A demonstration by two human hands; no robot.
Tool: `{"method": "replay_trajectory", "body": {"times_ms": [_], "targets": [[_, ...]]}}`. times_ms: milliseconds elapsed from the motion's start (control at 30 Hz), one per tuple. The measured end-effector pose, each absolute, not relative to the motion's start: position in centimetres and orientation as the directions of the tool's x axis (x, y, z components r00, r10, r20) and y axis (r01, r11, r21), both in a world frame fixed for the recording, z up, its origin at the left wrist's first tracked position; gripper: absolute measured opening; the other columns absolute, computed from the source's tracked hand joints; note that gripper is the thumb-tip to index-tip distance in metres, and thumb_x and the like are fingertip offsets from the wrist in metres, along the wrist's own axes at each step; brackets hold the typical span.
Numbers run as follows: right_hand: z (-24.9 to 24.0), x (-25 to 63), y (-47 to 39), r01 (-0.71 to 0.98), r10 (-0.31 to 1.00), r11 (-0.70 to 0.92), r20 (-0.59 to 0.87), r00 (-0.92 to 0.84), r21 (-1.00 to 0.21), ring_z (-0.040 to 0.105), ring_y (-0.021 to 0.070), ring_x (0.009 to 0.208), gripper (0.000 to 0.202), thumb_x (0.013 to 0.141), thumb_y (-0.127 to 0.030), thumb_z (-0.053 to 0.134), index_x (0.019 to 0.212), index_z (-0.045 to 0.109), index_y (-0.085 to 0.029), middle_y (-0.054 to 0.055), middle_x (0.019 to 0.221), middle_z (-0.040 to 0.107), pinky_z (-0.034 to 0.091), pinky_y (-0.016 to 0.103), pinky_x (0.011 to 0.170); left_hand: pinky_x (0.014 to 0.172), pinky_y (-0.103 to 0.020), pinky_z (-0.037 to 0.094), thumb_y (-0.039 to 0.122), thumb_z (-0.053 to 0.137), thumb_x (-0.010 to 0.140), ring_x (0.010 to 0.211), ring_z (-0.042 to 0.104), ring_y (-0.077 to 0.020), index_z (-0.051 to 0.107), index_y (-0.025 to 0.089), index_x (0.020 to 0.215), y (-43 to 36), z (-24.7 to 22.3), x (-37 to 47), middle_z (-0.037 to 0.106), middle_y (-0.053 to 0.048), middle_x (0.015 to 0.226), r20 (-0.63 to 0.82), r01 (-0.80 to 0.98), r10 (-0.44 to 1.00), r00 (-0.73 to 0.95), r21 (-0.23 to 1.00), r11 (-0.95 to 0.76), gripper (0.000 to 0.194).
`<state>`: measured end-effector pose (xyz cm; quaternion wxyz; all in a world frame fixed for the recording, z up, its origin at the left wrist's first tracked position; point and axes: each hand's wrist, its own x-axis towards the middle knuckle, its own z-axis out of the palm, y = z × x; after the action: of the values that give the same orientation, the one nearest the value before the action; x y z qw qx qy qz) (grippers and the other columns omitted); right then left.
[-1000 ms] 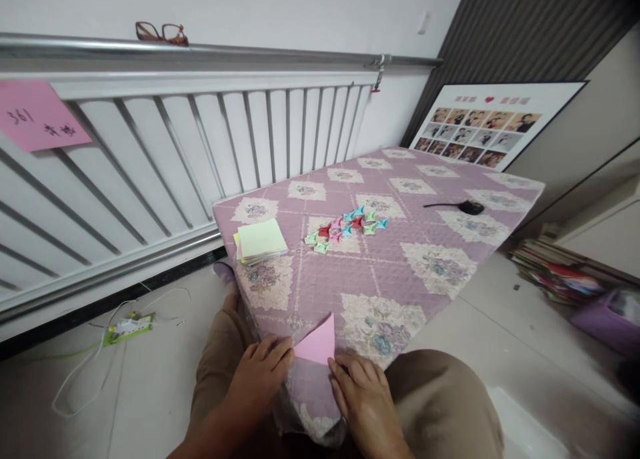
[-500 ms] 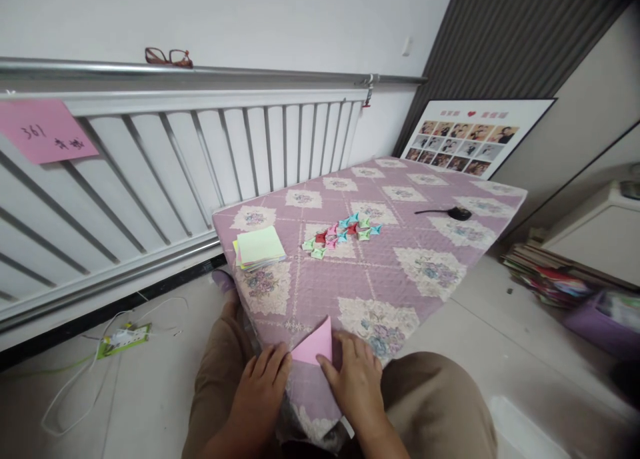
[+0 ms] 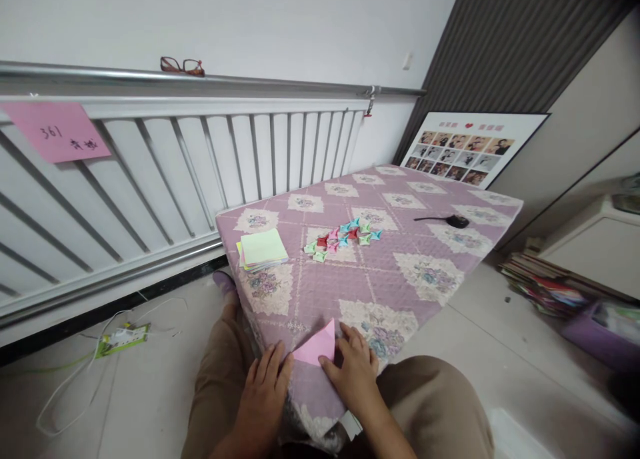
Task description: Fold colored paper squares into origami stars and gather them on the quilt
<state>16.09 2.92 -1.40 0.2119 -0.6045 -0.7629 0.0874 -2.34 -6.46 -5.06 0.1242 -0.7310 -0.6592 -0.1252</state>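
A pink paper [image 3: 318, 344], folded to a triangle, lies near the close corner of the cloth-covered table [image 3: 345, 286]. My left hand [image 3: 265, 392] rests flat at the paper's left tip, fingers stretched out. On the paper's right side is my right hand [image 3: 354, 369], thumb at its lower edge and fingers bent against its right edge. Farther back sits a stack of sticky notes [image 3: 264, 248], light green on top. Several small folded paper pieces [image 3: 344, 236] in green, red, pink and blue stand in a cluster mid-table.
A black object with a thin handle [image 3: 456, 221] lies on the table's right part. Behind stand a photo board [image 3: 465, 149] and a white radiator [image 3: 280, 152]. Glasses [image 3: 183, 66] rest on the pipe. A power strip [image 3: 123, 339] is on the floor, left.
The fingers of my right hand have curled more and shifted slightly along the pink paper's right edge. My left hand stays at the left tip. The camera view has tilted a little.
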Motion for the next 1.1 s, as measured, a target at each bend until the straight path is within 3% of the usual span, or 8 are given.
{"method": "replay_trajectory", "body": {"times_ms": [233, 367, 433, 500, 567, 733, 933, 1100], "targets": [[-1.1, 17.1, 2.0, 0.766, 0.932, 0.354, 0.272, -0.24, -0.536, 0.051, 0.0327, 0.116, 0.016, 0.079, -0.03, 0.058, 0.089, 0.071, -0.028, 0.009, 0.12, 0.061, 0.033, 0.059, 0.094, 0.101, -0.044, 0.037, -0.002, 0.041, 0.08, 0.13, 0.039, -0.0264, 0.047, 0.028, 0.134, -6.4, -4.6, -2.6, 0.04, -0.009, 0.145, 0.173, 0.995, 0.985, -0.003, 0.101, -0.014, 0.063], [0.4, 17.1, 1.4, 0.524, 0.915, 0.4, 0.298, -0.271, -0.752, 0.059, 0.0248, 0.106, 0.024, 0.085, -0.033, 0.053, 0.102, 0.069, -0.025, 0.009, 0.112, 0.065, 0.046, 0.042, 0.091, 0.104, -0.042, 0.035, 0.002, 0.039, 0.077, 0.129, 0.038, -0.0249, 0.044, 0.017, 0.136, -6.0, -2.6, -2.7, 0.039, -0.013, 0.144, 0.133, 0.821, 0.98, -0.145, 0.569, 0.044, 0.061], [1.2, 16.7, 1.0, 0.437, 0.918, 0.388, 0.301, -0.257, -0.812, 0.059, 0.0232, 0.107, 0.024, 0.086, -0.034, 0.053, 0.103, 0.068, -0.025, 0.008, 0.112, 0.066, 0.048, 0.037, 0.091, 0.096, -0.038, 0.042, 0.011, 0.041, 0.08, 0.114, 0.051, -0.0217, 0.048, 0.017, 0.129, -5.7, -1.3, -2.1, 0.052, -0.012, 0.13, 0.053, 0.527, 0.973, -0.226, 0.846, 0.076, 0.05], [1.8, 16.2, 0.4, 0.387, 0.922, 0.378, 0.305, -0.238, -0.841, 0.06, 0.0226, 0.106, 0.025, 0.086, -0.035, 0.054, 0.104, 0.068, -0.025, 0.008, 0.112, 0.066, 0.048, 0.035, 0.091, 0.076, -0.03, 0.048, 0.022, 0.048, 0.081, 0.085, 0.06, -0.0172, 0.056, 0.018, 0.116, -5.3, -0.1, -0.9, 0.064, -0.005, 0.097, -0.155, 0.144, 0.97, -0.185, 0.973, 0.183, 0.037], [1.9, 15.7, -0.2, 0.362, 0.921, 0.381, 0.315, -0.229, -0.851, 0.062, 0.0222, 0.101, 0.025, 0.087, -0.038, 0.054, 0.103, 0.068, -0.025, 0.007, 0.109, 0.067, 0.05, 0.033, 0.088, 0.06, -0.025, 0.044, 0.033, 0.059, 0.076, 0.064, 0.055, -0.0133, 0.062, 0.015, 0.1, -4.9, 0.8, 0.6, 0.058, 0.001, 0.07, -0.277, -0.18, 0.956, -0.1, 0.949, 0.257, 0.03], [1.7, 15.1, -1.1, 0.407, 0.905, 0.425, 0.374, -0.202, -0.809, 0.065, 0.0216, 0.086, 0.025, 0.087, -0.043, 0.054, 0.097, 0.069, -0.025, 0.006, 0.095, 0.07, 0.054, 0.031, 0.075, 0.058, -0.023, 0.039, 0.05, 0.075, 0.065, 0.06, 0.051, -0.011, 0.065, 0.014, 0.083, -4.8, 2.0, 3.3, 0.057, 0.0, 0.067, -0.297, -0.567, 0.952, -0.067, 0.797, 0.209, 0.041], [2.4, 15.8, -1.0, 0.412, 0.79, 0.611, 0.48, -0.383, -0.676, 0.062, 0.0209, 0.099, 0.023, 0.089, -0.031, 0.053, 0.109, 0.064, -0.028, 0.006, 0.107, 0.067, 0.052, 0.03, 0.083, 0.06, -0.024, 0.039, 0.047, 0.079, 0.064, 0.059, 0.05, -0.0095, 0.064, 0.013, 0.078, -4.9, 2.7, 2.4, 0.058, -0.001, 0.066, -0.281, -0.621, 0.958, -0.049, 0.76, 0.191, 0.04], [3.6, 17.7, 0.0, 0.399, 0.825, 0.545, 0.386, -0.414, -0.737, 0.064, 0.0185, 0.092, 0.022, 0.09, -0.029, 0.048, 0.105, 0.065, -0.025, 0.005, 0.098, 0.068, 0.053, 0.027, 0.08, 0.064, -0.026, 0.041, 0.042, 0.07, 0.07, 0.062, 0.052, -0.0122, 0.062, 0.014, 0.074, -4.8, 2.9, 0.0, 0.061, -0.001, 0.066, -0.282, -0.39, 0.954, -0.106, 0.894, 0.221, 0.03]]}}
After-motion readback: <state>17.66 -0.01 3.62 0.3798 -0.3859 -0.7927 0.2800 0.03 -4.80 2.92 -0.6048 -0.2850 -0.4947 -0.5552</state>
